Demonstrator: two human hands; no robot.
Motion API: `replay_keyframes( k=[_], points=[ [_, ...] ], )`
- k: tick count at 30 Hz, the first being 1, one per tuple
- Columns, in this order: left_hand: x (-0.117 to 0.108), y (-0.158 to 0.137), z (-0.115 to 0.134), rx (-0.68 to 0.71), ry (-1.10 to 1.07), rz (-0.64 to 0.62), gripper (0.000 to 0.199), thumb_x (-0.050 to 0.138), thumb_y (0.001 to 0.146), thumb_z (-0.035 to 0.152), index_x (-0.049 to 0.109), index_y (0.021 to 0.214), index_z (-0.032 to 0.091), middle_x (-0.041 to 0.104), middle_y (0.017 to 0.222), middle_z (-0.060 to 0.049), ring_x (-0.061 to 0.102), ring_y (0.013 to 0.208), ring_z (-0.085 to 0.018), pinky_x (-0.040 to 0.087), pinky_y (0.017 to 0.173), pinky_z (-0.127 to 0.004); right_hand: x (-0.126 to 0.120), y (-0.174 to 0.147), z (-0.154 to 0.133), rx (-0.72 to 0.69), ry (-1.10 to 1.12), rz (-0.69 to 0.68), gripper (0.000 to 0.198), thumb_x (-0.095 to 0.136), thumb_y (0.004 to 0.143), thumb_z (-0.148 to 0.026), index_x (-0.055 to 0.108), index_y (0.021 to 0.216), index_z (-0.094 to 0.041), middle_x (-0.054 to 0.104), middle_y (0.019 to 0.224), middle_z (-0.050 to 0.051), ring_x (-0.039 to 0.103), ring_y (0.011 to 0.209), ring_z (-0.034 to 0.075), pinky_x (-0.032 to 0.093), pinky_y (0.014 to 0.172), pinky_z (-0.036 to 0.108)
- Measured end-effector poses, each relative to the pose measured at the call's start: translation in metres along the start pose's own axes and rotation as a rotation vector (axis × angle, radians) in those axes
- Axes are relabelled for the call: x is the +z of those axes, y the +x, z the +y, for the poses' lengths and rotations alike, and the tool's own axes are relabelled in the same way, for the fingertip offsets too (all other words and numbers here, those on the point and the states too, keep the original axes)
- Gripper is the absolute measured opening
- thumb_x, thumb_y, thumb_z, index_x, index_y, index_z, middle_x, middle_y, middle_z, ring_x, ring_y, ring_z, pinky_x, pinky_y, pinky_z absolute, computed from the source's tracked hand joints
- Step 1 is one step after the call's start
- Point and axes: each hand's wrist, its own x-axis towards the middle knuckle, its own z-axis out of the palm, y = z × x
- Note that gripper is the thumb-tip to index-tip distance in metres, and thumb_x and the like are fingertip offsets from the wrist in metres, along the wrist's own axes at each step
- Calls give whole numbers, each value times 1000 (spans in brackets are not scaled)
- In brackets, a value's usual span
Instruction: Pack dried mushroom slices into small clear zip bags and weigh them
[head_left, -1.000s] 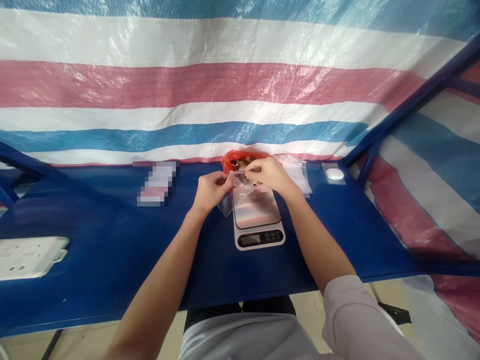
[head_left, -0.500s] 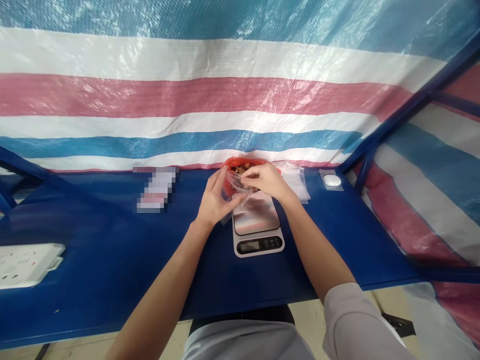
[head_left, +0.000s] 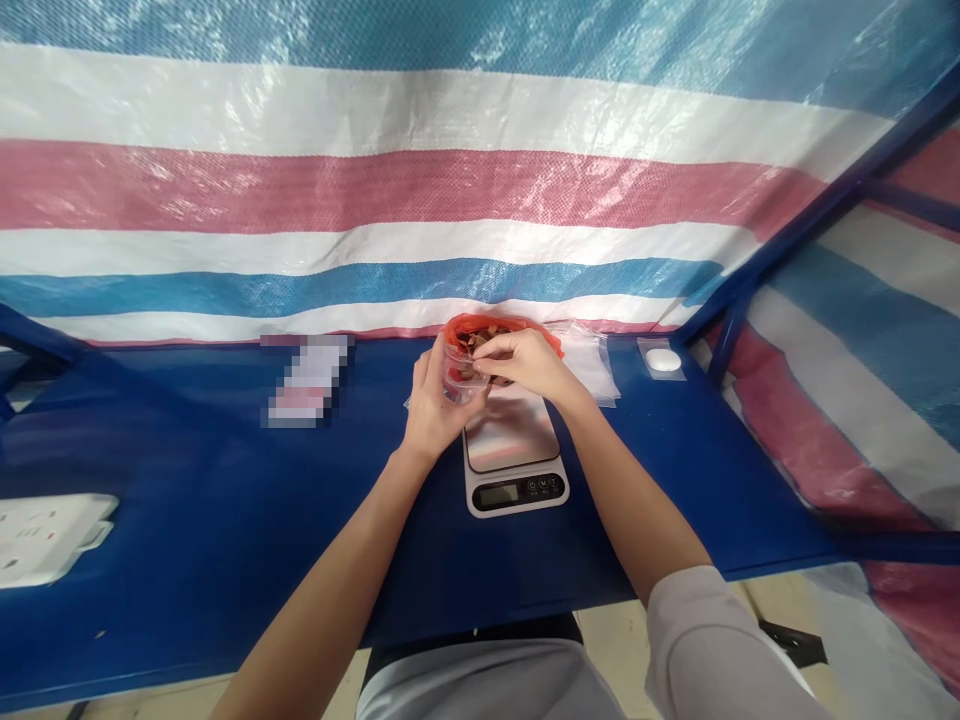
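Observation:
A small clear plastic bag (head_left: 463, 370) is held in my left hand (head_left: 437, 405), its thumb and fingers curled around the sides. My right hand (head_left: 525, 362) pinches at the bag's rim; whether a brown piece is also between those fingertips I cannot tell. Just behind both hands stands an open red bag (head_left: 471, 322) filled with brown, chip-like dried pieces (head_left: 491, 336). Below the hands lies a white kitchen scale (head_left: 517, 498) with a shiny metal plate, partly covered by my right hand and the red bag.
A stack of clear plastic bags (head_left: 589, 365) lies right of the red bag. Farther right is a white round object (head_left: 663, 360) on a small clear bag. A blurred-out item (head_left: 307, 380) and a white power strip (head_left: 52, 538) are on the blue table (head_left: 225, 520). Striped sheeting (head_left: 375, 190) hangs behind.
The clear bag has tilted and its mouth now shows wider in my left hand. My right fingertips have shifted slightly left along its rim. The view has moved a little.

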Motion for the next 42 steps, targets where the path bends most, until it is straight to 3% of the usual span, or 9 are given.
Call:
replay_keyframes(
  k=[5, 12, 17, 21, 26, 34, 39, 42],
  points=[
    [-3, -1, 1, -24, -8, 46, 79, 75, 80, 50, 44, 147, 20, 64, 126, -14, 62, 115, -30, 53, 99, -47, -4, 0, 2, 4, -15, 0, 13, 72, 84, -22, 81, 92, -21, 78, 83, 2, 72, 71, 16, 57, 71, 29],
    [0, -1, 4, -57, -15, -9, 95, 80, 75, 55, 36, 153, 24, 65, 134, -14, 61, 122, -33, 53, 100, -47, -10, -3, -11, -68, -117, 151, 15, 71, 86, -23, 81, 97, -24, 79, 98, 2, 73, 91, 19, 56, 81, 30],
    [1, 0, 2, -56, -58, -68, 105, 82, 74, 52, 25, 159, 26, 63, 138, -13, 60, 126, -33, 52, 102, -47, -3, -7, -18, -164, -204, 42, 14, 69, 88, -28, 81, 96, -26, 79, 93, 1, 72, 85, 19, 54, 81, 32],
    [2, 1, 0, -59, -70, -74, 107, 82, 73, 48, 23, 159, 26, 64, 137, -13, 60, 125, -34, 52, 101, -48, 2, -7, -20, -149, -329, -43, 12, 72, 88, -34, 81, 88, -26, 76, 80, 1, 67, 78, 19, 50, 77, 34],
    [0, 0, 1, -34, -71, -116, 105, 80, 74, 43, 22, 160, 22, 65, 136, -13, 61, 122, -33, 53, 99, -47, 4, -5, -20, -147, -487, -98, 25, 70, 89, -41, 78, 73, -24, 66, 66, 1, 59, 71, 18, 42, 73, 34],
    [2, 0, -2, -54, -84, -120, 109, 85, 69, 49, 28, 159, 26, 65, 134, -12, 61, 120, -32, 56, 96, -45, 0, -4, -18, -114, -412, -102, 24, 65, 90, -26, 75, 68, -25, 65, 66, -2, 56, 70, 16, 41, 69, 32],
    [1, 0, -4, -56, -54, -93, 95, 83, 71, 54, 42, 152, 26, 66, 129, -11, 63, 116, -32, 55, 96, -46, -6, -4, -13, -128, -194, -72, 18, 66, 90, -27, 77, 77, -22, 70, 73, -2, 59, 69, 13, 44, 67, 28],
    [0, 2, 1, -38, -33, -87, 91, 83, 72, 55, 45, 149, 24, 65, 131, -13, 62, 119, -34, 54, 97, -48, -5, -4, -12, -126, -175, -50, 15, 67, 89, -28, 78, 81, -21, 72, 74, -1, 62, 70, 13, 45, 67, 27]
  ],
)
